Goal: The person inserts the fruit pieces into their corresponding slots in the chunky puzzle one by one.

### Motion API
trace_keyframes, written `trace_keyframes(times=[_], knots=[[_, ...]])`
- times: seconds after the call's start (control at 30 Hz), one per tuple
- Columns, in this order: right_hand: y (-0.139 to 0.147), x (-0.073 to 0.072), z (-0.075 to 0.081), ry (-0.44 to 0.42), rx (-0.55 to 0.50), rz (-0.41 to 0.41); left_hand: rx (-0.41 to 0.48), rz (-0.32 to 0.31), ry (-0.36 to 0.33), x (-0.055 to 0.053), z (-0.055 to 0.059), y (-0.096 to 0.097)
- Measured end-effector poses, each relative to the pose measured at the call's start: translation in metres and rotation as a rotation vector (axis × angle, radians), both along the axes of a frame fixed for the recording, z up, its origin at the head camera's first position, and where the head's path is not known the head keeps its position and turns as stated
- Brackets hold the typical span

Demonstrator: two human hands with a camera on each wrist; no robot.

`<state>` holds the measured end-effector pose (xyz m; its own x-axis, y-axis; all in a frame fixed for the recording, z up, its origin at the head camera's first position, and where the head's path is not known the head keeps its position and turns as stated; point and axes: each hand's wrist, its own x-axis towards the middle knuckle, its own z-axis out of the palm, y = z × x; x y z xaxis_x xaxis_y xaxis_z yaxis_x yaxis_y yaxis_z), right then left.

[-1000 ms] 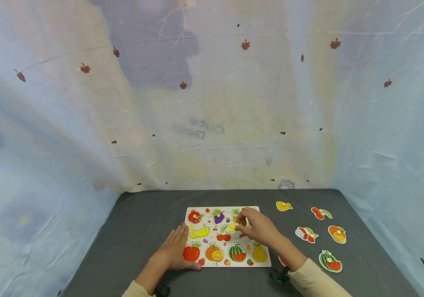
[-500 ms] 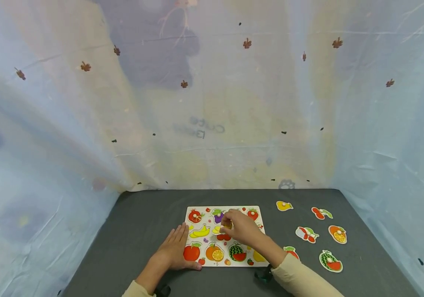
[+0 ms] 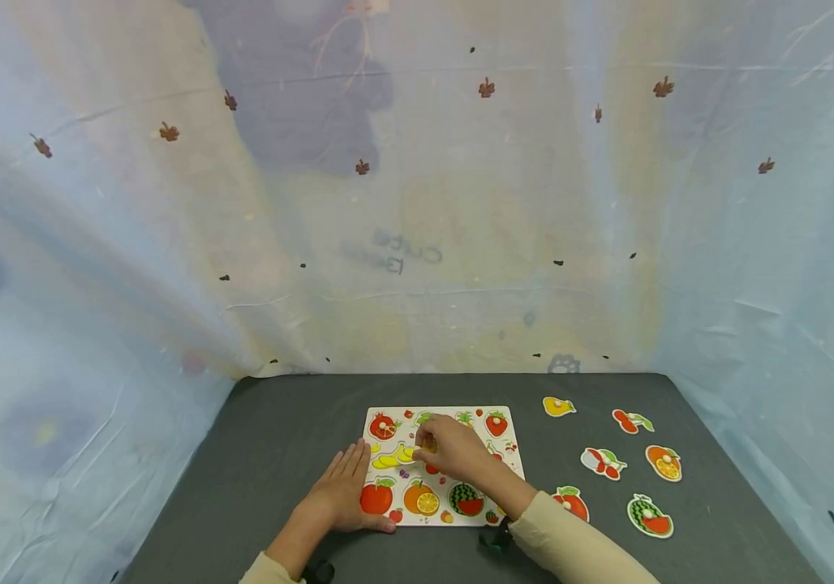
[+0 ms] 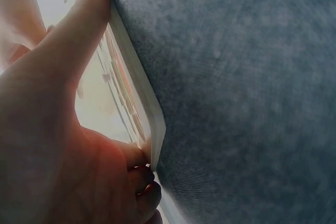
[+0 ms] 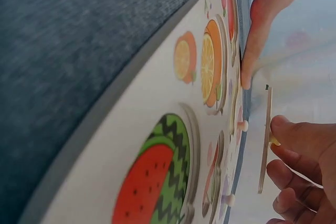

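Observation:
A white wooden fruit puzzle board [image 3: 444, 490] lies on the dark table. My left hand [image 3: 342, 493] rests flat along its left edge, fingers straight, thumb at the near edge. Above the board's middle, my right hand [image 3: 453, 448] pinches the small knob of a yellow banana puzzle piece [image 5: 265, 150]. That piece appears edge-on in the right wrist view, lifted clear of the board. A printed banana [image 3: 388, 461] shows just left of it. The right hand covers part of the grapes and cherries. Pomegranate [image 3: 383, 426] and strawberry [image 3: 496, 423] pieces sit in the board's back row.
Loose puzzle pieces lie to the right of the board: a pear [image 3: 558, 406], cherries [image 3: 629, 420], a red-and-white fruit [image 3: 603, 462], an orange [image 3: 664, 462], a watermelon [image 3: 650, 516] and a red fruit [image 3: 572, 503] partly behind the right sleeve. A patterned curtain [image 3: 446, 324] surrounds the table.
My right hand has moved left across the board with the banana piece, uncovering the strawberry and the red fruit piece on the table. The left hand has stayed in place.

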<state>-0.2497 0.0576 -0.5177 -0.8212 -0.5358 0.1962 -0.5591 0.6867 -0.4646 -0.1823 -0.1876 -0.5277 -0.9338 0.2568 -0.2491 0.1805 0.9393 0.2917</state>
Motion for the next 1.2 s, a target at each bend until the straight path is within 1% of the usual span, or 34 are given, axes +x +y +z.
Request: trace_keyframes(times=[0.27, 0.5, 0.67, 0.93, 1.2], knots=[[-0.014, -0.007, -0.005, -0.011, 0.03, 0.017, 0.005, -0.007, -0.011, 0.002, 0.003, 0.001], [-0.027, -0.012, -0.013, -0.028, 0.053, 0.024, -0.019, -0.006, 0.006, 0.0, 0.0, 0.001], [-0.033, -0.012, -0.014, -0.028, 0.062, 0.032, -0.021, -0.007, 0.01, -0.001, -0.003, -0.001], [-0.042, -0.012, -0.015, -0.014, 0.067, 0.033, -0.022, -0.002, 0.01, 0.0, -0.001, 0.001], [-0.049, -0.012, -0.016, -0.033, 0.105, 0.019, -0.025, 0.001, 0.016, 0.0, -0.002, 0.001]])
